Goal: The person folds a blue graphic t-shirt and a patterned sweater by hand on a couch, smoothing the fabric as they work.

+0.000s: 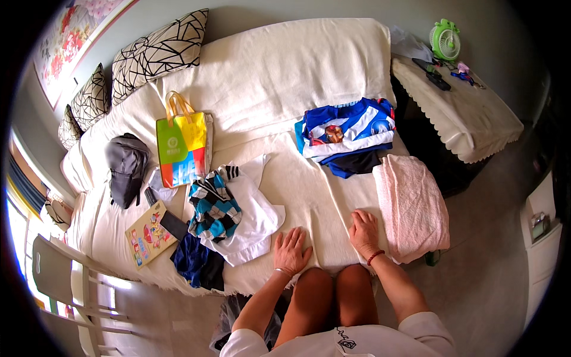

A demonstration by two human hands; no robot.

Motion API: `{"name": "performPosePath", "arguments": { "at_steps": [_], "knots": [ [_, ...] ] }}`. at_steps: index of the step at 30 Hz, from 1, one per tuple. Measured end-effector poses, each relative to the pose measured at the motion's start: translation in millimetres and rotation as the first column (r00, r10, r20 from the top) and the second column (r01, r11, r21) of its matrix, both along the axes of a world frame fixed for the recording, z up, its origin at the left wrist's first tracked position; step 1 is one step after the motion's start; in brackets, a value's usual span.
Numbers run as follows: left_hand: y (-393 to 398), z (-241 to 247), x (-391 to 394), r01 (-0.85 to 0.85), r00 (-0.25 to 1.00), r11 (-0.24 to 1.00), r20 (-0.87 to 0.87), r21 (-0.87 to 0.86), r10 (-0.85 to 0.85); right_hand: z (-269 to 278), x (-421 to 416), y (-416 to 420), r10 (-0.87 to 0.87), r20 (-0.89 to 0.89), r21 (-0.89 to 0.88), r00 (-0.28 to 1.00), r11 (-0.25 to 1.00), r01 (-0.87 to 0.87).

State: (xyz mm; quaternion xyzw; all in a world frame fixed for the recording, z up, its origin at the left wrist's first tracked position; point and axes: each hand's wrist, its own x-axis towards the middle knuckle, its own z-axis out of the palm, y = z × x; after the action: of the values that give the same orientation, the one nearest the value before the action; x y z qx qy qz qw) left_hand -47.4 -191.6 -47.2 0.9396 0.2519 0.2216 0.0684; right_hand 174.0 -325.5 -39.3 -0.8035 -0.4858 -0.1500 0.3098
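Observation:
My left hand [291,252] rests palm down on the cream sofa cover [312,196], fingers apart, with nothing in it. Beside it lies a white shirt [254,223], partly under a blue, black and white patterned knit garment [214,207]. Dark blue clothing [192,261] lies at their lower left. My right hand [363,230], also flat on the cover and holding nothing, is just left of a folded pink towel [410,205]. Above the towel is a stack of folded clothes, a blue and white printed shirt [350,127] on top.
A colourful shopping bag [180,147], grey backpack [127,167] and printed book [149,234] lie on the left part of the sofa. Patterned cushions [158,56] lean at its back. A covered side table [468,116] holds a green fan [445,41]. Chairs [51,270] stand lower left.

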Motion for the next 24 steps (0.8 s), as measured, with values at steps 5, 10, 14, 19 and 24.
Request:
{"name": "performPosePath", "arguments": {
  "at_steps": [5,10,14,19,24],
  "knots": [
    [-0.2,2.2,0.4,0.007,1.0,1.0,-0.009,-0.019,-0.007,-0.3,0.1,-0.5,0.0,0.001,0.006,1.0,1.0,0.0],
    [0.8,-0.6,-0.2,0.005,1.0,1.0,-0.005,-0.026,-0.005,1.1,-1.2,-0.2,-0.01,0.019,-0.018,1.0,1.0,0.01],
    [0.2,-0.5,-0.8,0.005,1.0,1.0,-0.004,-0.014,-0.005,1.3,-1.2,-0.6,-0.006,0.014,-0.022,1.0,1.0,0.006],
    [1.0,-2.4,-1.1,0.006,1.0,1.0,-0.002,-0.02,-0.006,1.4,-1.4,-0.1,-0.004,0.009,-0.022,1.0,1.0,0.004],
    [1.2,-1.8,-1.4,0.012,1.0,1.0,0.005,-0.025,-0.012,0.4,-1.4,0.7,-0.008,0.004,-0.018,1.0,1.0,0.008]
  ]
}}
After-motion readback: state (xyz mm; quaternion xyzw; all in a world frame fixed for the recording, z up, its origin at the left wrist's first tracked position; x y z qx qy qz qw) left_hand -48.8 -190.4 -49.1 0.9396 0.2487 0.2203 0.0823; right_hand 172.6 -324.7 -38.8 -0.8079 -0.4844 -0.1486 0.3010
